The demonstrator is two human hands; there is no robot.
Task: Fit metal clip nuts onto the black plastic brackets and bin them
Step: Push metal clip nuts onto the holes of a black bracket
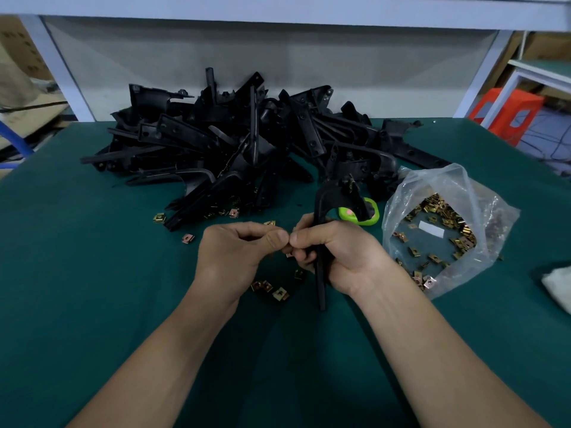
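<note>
My right hand [336, 253] grips a long black plastic bracket [321, 208] upright over the green table, its curved head pointing away from me. My left hand [241, 248] pinches something small against the bracket's edge at thumb level; a clip nut there is hidden by the fingertips. A big pile of black brackets [247, 140] lies at the back of the table. Loose brass clip nuts [279, 293] lie just below my hands. More clip nuts fill an open clear plastic bag [445, 230] on the right.
A green and pink tape-like object [360, 214] sits behind the held bracket. Scattered clip nuts [188, 238] lie left of my hands. A white cloth [559, 285] shows at the right edge. Orange stools [506, 111] stand beyond the table's right corner.
</note>
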